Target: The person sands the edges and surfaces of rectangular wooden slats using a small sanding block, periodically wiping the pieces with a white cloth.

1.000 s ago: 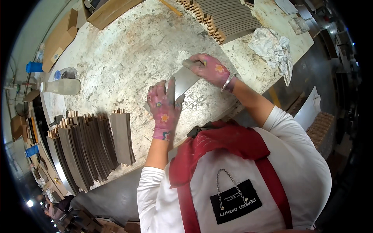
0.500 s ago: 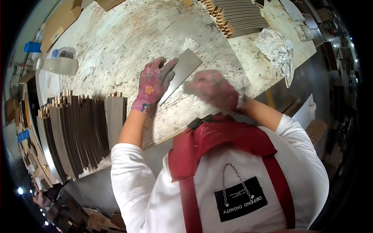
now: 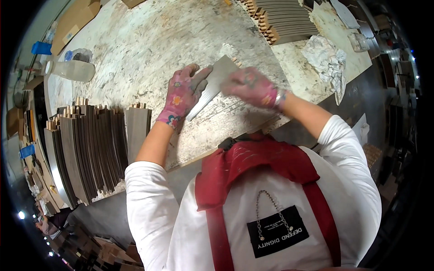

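A flat grey wooden board (image 3: 220, 71) lies slantwise on the worktable, and pale dowel pegs (image 3: 234, 60) stick out by its far end. My left hand (image 3: 181, 92), in a pink flowered glove, holds the board along its left side, the thumb and fingertips on its face. In a matching glove, my right hand (image 3: 252, 88) is at the board's right edge with its fingers curled in. Those fingers are slightly blurred, and whatever they hold is hidden. Light glances off the board's near part.
Grey boards with dowel ends (image 3: 92, 149) stand packed at the table's left front. Another stack (image 3: 289, 22) lies at the far right, near crumpled white cloth (image 3: 326, 58). A cloudy plastic bottle (image 3: 74, 71) lies at the left, below an open cardboard box (image 3: 74, 27). The paint-marked worktable (image 3: 135, 49) spreads beyond my hands.
My right hand has shifted a little up and to the right along the board's edge and is less blurred. My left hand keeps its place on the board.
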`<action>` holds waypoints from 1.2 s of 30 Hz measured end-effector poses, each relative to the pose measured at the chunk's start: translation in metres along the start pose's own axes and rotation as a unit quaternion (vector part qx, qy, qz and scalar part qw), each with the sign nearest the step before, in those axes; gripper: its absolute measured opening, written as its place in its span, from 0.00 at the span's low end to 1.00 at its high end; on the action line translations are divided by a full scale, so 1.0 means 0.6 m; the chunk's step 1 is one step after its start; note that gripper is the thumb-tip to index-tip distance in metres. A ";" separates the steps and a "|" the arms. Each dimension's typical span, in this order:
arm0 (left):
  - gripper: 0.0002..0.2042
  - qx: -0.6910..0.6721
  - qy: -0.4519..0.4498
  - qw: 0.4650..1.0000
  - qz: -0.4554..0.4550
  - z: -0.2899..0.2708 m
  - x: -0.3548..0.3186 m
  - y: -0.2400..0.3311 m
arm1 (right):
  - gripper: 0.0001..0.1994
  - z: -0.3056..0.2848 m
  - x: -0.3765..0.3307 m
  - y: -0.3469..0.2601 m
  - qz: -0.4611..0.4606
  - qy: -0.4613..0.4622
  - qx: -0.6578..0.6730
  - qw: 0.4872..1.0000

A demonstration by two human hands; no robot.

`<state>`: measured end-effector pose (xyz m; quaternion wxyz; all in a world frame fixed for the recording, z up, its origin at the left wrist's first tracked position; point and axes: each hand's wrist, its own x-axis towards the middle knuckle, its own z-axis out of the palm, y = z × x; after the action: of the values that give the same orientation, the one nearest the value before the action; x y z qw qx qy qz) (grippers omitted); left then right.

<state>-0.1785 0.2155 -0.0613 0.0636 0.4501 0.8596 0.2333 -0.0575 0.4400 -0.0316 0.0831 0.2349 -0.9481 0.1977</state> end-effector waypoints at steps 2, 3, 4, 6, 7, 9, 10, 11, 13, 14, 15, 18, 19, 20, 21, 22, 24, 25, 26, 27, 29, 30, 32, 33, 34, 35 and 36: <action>0.18 -0.009 -0.010 1.000 -0.003 -0.005 -0.002 -0.003 | 0.12 -0.036 -0.030 0.043 0.076 -0.007 -0.025 0.997; 0.19 -0.018 -0.021 1.000 -0.002 -0.009 0.000 -0.003 | 0.16 -0.048 -0.049 0.066 0.119 -0.018 -0.064 0.991; 0.21 0.000 -0.008 1.000 0.016 -0.016 0.000 0.000 | 0.15 -0.071 -0.057 0.078 0.119 0.021 -0.066 0.990; 0.27 0.037 0.048 0.997 0.052 -0.017 0.002 0.027 | 0.16 -0.105 -0.076 0.094 0.153 0.050 -0.099 0.982; 0.27 0.015 0.044 0.998 0.042 -0.014 0.007 0.052 | 0.18 -0.111 -0.075 0.093 0.171 0.057 -0.085 0.980; 0.26 0.091 0.089 0.988 0.089 0.033 0.001 0.084 | 0.18 -0.112 -0.036 0.075 0.160 0.079 -0.022 0.984; 0.23 0.106 0.109 0.985 0.087 0.061 0.002 0.093 | 0.17 -0.108 -0.007 0.054 0.146 0.058 0.036 0.987; 0.21 0.117 0.130 0.981 0.090 0.082 0.008 0.102 | 0.17 -0.101 0.022 0.033 0.136 0.036 0.091 0.986; 0.16 0.039 0.130 0.989 0.058 0.096 0.013 0.129 | 0.19 -0.078 0.077 0.009 -0.085 -0.005 0.000 0.996; 0.18 -0.057 0.096 0.994 0.014 0.101 0.004 0.130 | 0.19 -0.064 0.099 -0.018 -0.008 -0.068 0.087 0.994; 0.20 -0.154 0.062 0.986 -0.025 0.104 -0.004 0.134 | 0.19 -0.043 0.120 -0.025 -0.028 -0.123 0.096 0.987; 0.23 -0.190 0.106 0.976 -0.018 0.156 -0.033 0.117 | 0.15 -0.036 0.176 -0.100 -0.016 -0.227 0.086 0.970; 0.23 -0.189 0.109 0.976 -0.021 0.150 -0.027 0.122 | 0.15 -0.030 0.186 -0.112 0.028 -0.290 0.034 0.956; 0.24 -0.142 0.150 0.978 -0.038 0.144 -0.020 0.129 | 0.15 -0.021 0.189 -0.109 0.050 -0.321 0.008 0.946; 0.26 -0.094 0.192 0.975 -0.061 0.133 -0.020 0.134 | 0.16 -0.004 0.194 -0.108 0.063 -0.356 -0.018 0.932; 0.26 -0.098 0.193 0.974 -0.057 0.141 -0.020 0.136 | 0.16 0.009 0.195 -0.087 -0.009 -0.340 0.007 0.940; 0.26 -0.106 0.200 0.973 -0.046 0.146 -0.023 0.138 | 0.15 0.015 0.186 -0.055 -0.172 -0.258 0.017 0.950; 0.26 -0.105 0.200 0.973 -0.046 0.136 -0.021 0.139 | 0.15 0.019 0.190 -0.047 -0.172 -0.258 0.017 0.951; 0.24 -0.076 0.068 0.991 -0.081 0.123 -0.020 0.139 | 0.15 0.024 0.196 -0.041 -0.147 -0.240 0.007 0.960; 0.23 -0.043 -0.061 0.991 -0.114 0.102 -0.018 0.140 | 0.15 0.023 0.206 -0.036 -0.124 -0.220 -0.007 0.968; 0.21 0.012 -0.029 0.998 -0.060 0.104 -0.013 0.134 | 0.09 0.013 0.205 -0.017 -0.056 -0.158 -0.037 0.985; 0.20 0.067 -0.002 0.998 -0.014 0.105 -0.013 0.127 | 0.11 0.007 0.198 -0.007 -0.040 -0.114 -0.005 0.993; 0.21 0.092 0.055 0.994 0.004 0.095 -0.010 0.118 | 0.16 -0.028 0.173 0.020 0.011 -0.047 0.082 0.995; 0.22 0.111 0.113 0.987 0.024 0.088 -0.005 0.116 | 0.17 -0.050 0.149 0.030 0.057 -0.019 0.094 0.994; 0.23 0.014 0.114 0.992 0.057 0.051 0.005 0.112 | 0.18 -0.071 0.130 0.041 0.088 -0.003 0.129 0.988; 0.22 -0.111 -0.052 0.992 0.007 -0.005 0.020 0.121 | 0.19 -0.099 0.106 0.054 0.128 0.015 0.157 0.979; 0.22 -0.131 -0.096 0.986 -0.021 -0.039 0.031 0.119 | 0.22 -0.120 0.087 0.065 0.166 0.051 0.179 0.968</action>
<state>-0.1439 0.2570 -0.0059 0.2092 0.4397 0.8208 0.2986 -0.1170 0.4797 0.0338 0.0538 0.0746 -0.9175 0.3869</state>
